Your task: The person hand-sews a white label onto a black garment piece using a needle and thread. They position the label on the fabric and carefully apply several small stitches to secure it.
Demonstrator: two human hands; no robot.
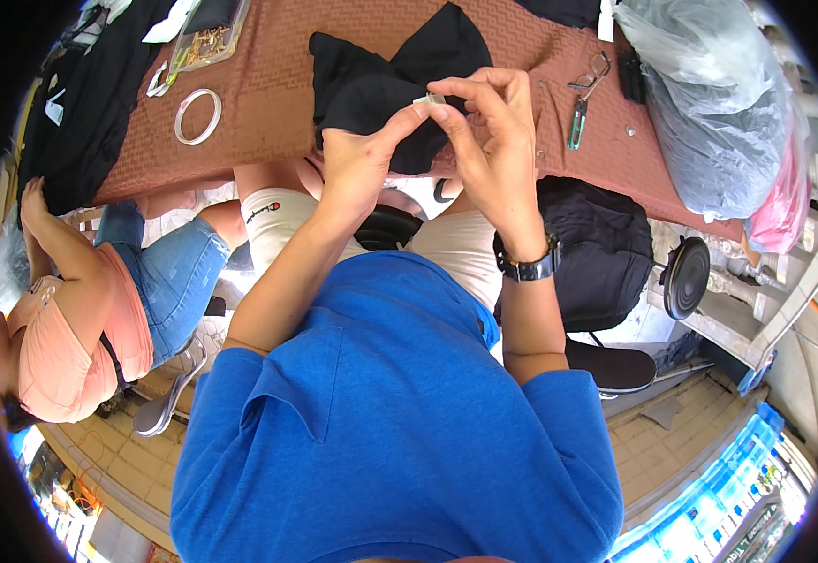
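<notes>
Over the near edge of the table, my two hands meet in front of a folded black cloth (371, 92). A small white tag (423, 100) sits between their fingertips. My left hand (357, 164) is closed, its thumb pressed against the tag's left side; its other fingertips are hidden by the cloth. With thumb and index finger, my right hand (498, 141) pinches the tag's right end, while its other fingers curl above. Whether something tiny, such as a pin, is also in that pinch cannot be made out.
A brown-covered table (268, 94) carries a white ring-shaped roll (198, 116), a box of small brass-coloured pieces (207, 42), green-handled snips (578, 122) and a large plastic-wrapped bundle (719, 113). A co-worker (99, 310) sits at left handling black fabric (90, 113). A black bag (597, 253) is below at right.
</notes>
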